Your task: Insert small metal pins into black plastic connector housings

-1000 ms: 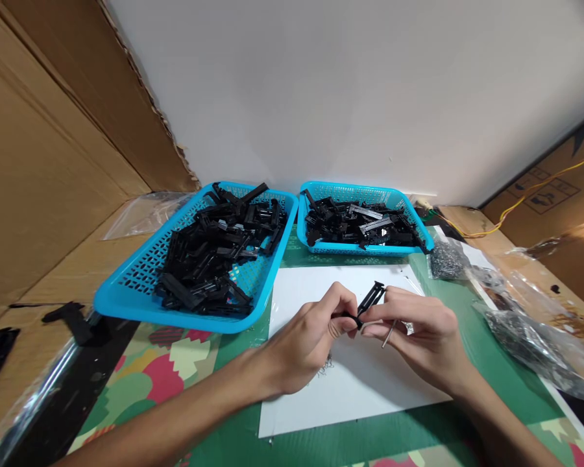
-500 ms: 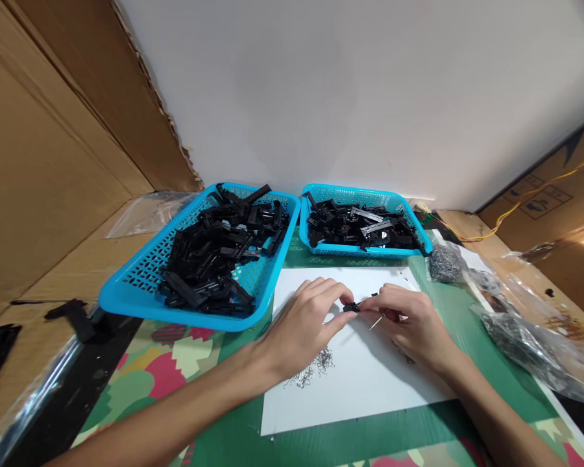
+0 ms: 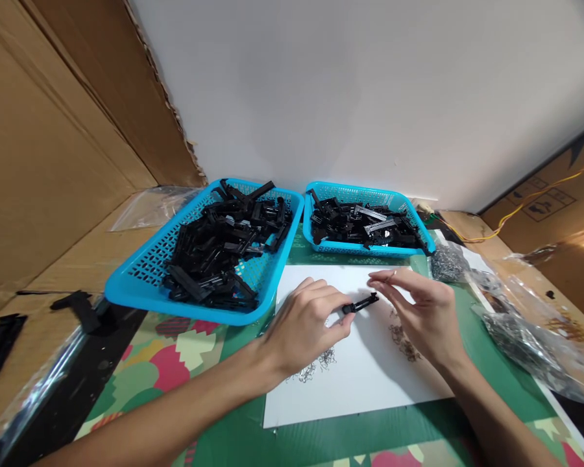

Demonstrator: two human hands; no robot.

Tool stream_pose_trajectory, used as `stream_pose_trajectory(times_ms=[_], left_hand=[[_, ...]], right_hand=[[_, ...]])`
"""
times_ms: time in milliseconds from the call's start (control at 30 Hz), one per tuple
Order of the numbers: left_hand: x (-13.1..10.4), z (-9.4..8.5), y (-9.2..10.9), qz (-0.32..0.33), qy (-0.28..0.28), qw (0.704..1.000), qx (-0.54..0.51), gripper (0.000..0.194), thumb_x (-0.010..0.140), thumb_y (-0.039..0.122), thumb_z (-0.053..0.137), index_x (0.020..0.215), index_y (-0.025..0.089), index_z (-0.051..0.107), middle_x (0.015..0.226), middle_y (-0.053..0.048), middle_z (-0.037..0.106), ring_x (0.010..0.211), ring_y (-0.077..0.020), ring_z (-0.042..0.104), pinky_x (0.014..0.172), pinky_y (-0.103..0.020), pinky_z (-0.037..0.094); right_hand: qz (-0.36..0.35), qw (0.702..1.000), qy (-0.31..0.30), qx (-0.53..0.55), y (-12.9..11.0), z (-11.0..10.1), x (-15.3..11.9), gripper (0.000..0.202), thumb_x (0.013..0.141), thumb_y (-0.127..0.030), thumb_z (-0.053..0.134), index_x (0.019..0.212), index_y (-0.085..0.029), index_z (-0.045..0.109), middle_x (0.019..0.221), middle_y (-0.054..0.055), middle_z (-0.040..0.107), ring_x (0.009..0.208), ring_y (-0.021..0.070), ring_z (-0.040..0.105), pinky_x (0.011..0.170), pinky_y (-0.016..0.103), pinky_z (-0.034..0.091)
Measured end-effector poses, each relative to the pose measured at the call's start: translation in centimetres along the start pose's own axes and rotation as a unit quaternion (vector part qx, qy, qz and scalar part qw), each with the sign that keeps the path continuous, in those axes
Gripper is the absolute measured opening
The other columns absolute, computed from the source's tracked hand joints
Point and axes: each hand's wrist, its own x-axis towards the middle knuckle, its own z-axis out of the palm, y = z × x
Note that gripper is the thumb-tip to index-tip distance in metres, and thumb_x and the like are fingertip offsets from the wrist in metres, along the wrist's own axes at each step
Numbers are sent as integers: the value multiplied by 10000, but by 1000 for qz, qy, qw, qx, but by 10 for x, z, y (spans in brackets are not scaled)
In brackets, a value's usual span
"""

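Over a white sheet [image 3: 340, 402], my left hand [image 3: 306, 324] pinches a slim black plastic part [image 3: 363, 303] between thumb and fingers, its free end pointing right. My right hand [image 3: 418, 305] is closed in a pinch just above and right of that part, apart from it. Whatever lies between its fingertips is too small to make out. A small heap of silvery bent wire pieces [image 3: 306, 373] rests below my left hand, partly covered by it. Another heap of brownish wire pieces [image 3: 405, 344] lies beside my right wrist.
Two blue baskets, a left one [image 3: 121, 295] and a right one [image 3: 340, 248], hold many black plastic parts. Clear bags of small metal pieces [image 3: 516, 340] lie on the right. Loose black parts [image 3: 78, 311] lie at the left. Cardboard [image 3: 43, 97] and a pale wall [image 3: 296, 91] enclose the table.
My right hand has come away from the black part and lifted slightly, uncovering the part's right end. The thin metal pin seen by my right fingers earlier no longer shows.
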Motion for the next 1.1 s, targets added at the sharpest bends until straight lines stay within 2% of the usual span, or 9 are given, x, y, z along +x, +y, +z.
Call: stream_pose_trajectory(times_ms=[100,267,567,833,1100], left_hand=[[0,1,0,12,6,1000,1,103,961,174,696,1039,161,762,952,-54,803,875,-226,712,810,-368,417],[0,1,0,27,0,1000,10,75,984,173,690,972,146,760,901,-38,802,832,-208,696,782,-360,395],[-1,3,0,39,-7,999,25,98,995,176,675,949,155,759,835,-20,790,774,-189,652,742,-348,372],[0,3,-2,37,-12,999,23,95,985,175,682,948,149,766,834,-18,788,781,-194,645,750,-347,363],[1,0,-1,35,-28,999,10,94,987,166,667,949,146,751,824,-20,777,774,-189,638,767,-342,379]], right_hand=[[76,992,54,84,-5,15,-4,107,893,-297,828,930,-209,778,838,43,814,740,221,800,709,334,676],[111,981,54,147,-8,27,-5,194,842,-330,877,821,-198,736,762,33,789,679,202,782,634,282,657],[65,995,9,71,-13,22,-6,196,927,-321,789,788,-204,716,753,35,772,655,180,740,626,269,624],[55,995,37,69,-11,25,-10,92,921,-248,783,853,-212,733,782,25,777,665,173,740,636,258,622],[36,999,-7,17,-18,21,-10,174,942,-238,747,779,-212,691,706,4,736,612,149,702,620,239,605]])
